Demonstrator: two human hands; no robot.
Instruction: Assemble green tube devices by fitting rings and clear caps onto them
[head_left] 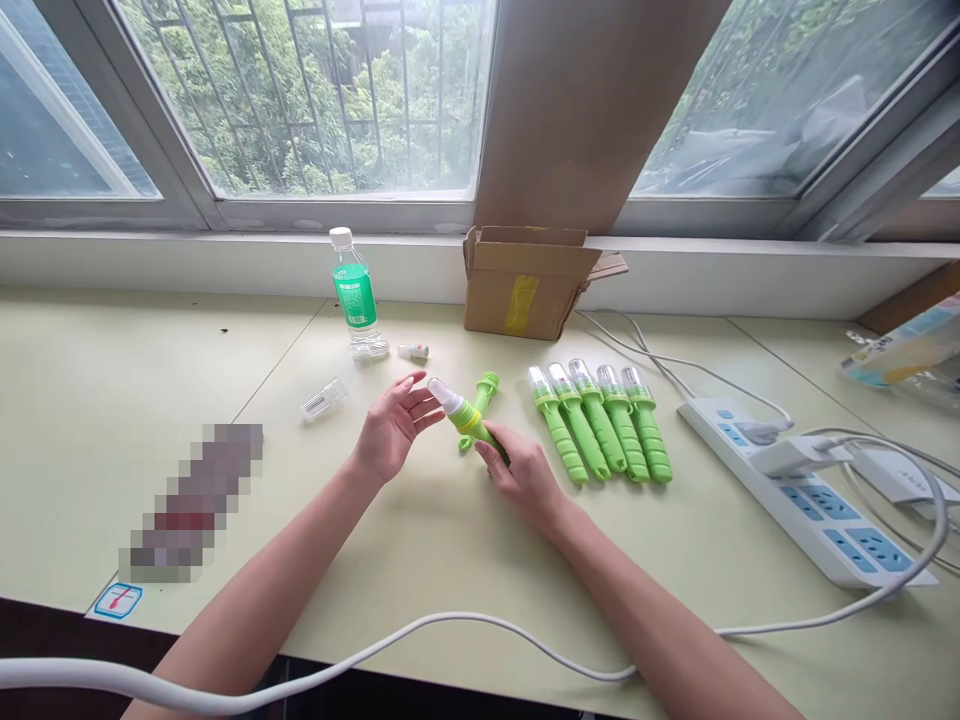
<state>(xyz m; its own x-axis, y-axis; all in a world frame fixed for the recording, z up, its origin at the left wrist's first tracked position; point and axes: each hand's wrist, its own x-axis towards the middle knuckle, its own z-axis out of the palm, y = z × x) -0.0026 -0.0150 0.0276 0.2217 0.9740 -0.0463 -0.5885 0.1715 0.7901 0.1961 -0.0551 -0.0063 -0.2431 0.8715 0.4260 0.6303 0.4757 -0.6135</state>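
Observation:
My right hand [523, 475] is wrapped round the ribbed green handle of a light stick [466, 414]. The stick tilts up to the left, with a yellow band and a whitish, see-through tip. Close beside that tip, my left hand [391, 432] is open, its fingers apart and curved; whether a fingertip touches it I cannot tell. Behind the held stick lies another green handle [488, 388], partly covered. Two clear plastic covers, one clear cover [324, 399] at left and another clear cover [371, 350] by the bottle, rest on the table. A small whitish piece [414, 352] lies nearby.
Several capped green light sticks [616, 425] lie in a row at right. Beyond them are a white power strip [780, 490] and cables. A water bottle [354, 290] and cardboard box [525, 290] stand at the back. A white cable [450, 618] crosses the front.

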